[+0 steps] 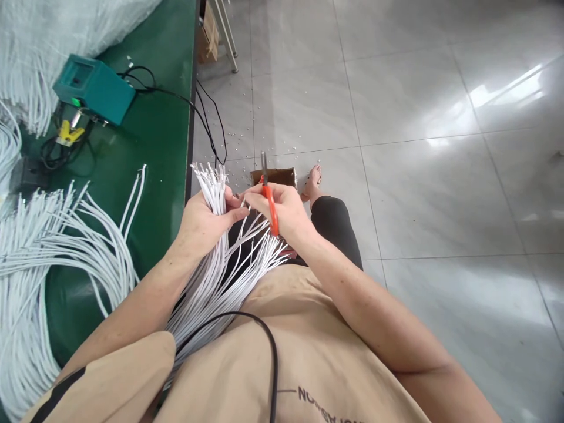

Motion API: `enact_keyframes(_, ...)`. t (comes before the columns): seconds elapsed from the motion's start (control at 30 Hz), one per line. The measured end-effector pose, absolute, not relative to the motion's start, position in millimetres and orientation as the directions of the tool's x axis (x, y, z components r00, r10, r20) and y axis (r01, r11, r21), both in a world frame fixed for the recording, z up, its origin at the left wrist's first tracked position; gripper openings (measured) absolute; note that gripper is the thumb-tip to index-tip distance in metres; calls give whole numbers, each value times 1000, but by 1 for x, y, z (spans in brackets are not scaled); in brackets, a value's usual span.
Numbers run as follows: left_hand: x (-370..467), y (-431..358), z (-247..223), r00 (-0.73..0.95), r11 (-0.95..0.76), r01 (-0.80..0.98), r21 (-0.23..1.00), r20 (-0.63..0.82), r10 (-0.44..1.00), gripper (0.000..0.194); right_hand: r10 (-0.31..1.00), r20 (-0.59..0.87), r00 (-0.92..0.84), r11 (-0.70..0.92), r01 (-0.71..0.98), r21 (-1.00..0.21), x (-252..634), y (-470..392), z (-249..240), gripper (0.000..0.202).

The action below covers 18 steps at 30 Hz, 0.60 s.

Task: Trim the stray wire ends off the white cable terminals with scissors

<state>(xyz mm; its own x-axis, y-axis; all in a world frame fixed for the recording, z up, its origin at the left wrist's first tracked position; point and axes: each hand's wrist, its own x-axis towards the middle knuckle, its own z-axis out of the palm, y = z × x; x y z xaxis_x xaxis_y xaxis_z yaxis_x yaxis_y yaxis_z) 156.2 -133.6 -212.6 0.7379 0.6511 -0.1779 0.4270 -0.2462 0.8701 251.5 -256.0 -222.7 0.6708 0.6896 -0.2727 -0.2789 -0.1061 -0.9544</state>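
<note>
My left hand (205, 220) is wrapped round a thick bundle of white wires (214, 191), whose stripped ends stick up above the fist. Between my two hands, the fingertips meet at the end of a single white wire. Red-handled scissors or snips (271, 211) rest in my right hand (282, 205), with the metal tip pointing up and away from me. More white wires (259, 258) fan out over my lap below the hands, their ends near the right wrist.
A green table (163, 123) on the left bears a teal device (94, 88) with black cables, a yellow clip (69, 134) and piles of white wires (26, 247). An open cardboard box (288, 174) stands on the floor, with small scraps around it.
</note>
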Motion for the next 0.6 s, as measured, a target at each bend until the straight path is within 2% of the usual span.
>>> enact_keyframes(0.1,156,-131,-215,739,-246,410,878,-162,654,29,692,-294,659,-85,-330,-940,256,-260,-220,16)
enact_keyframes(0.23,158,-131,-214,748,-225,398,889,-172,641,29,684,-289,670,-86,-319,-944,257,-262,-219,13)
enact_keyframes(0.4,160,-134,-210,781,-39,348,937,-267,565,28,657,-287,697,-99,-297,-950,254,-259,-225,13)
enact_keyframes(0.53,159,-136,-212,737,-53,335,941,-226,637,29,620,-335,710,-111,-344,-933,245,-257,-231,16)
enact_keyframes(0.6,159,-134,-213,703,-62,367,928,-233,672,31,630,-310,712,-91,-329,-940,238,-257,-230,16)
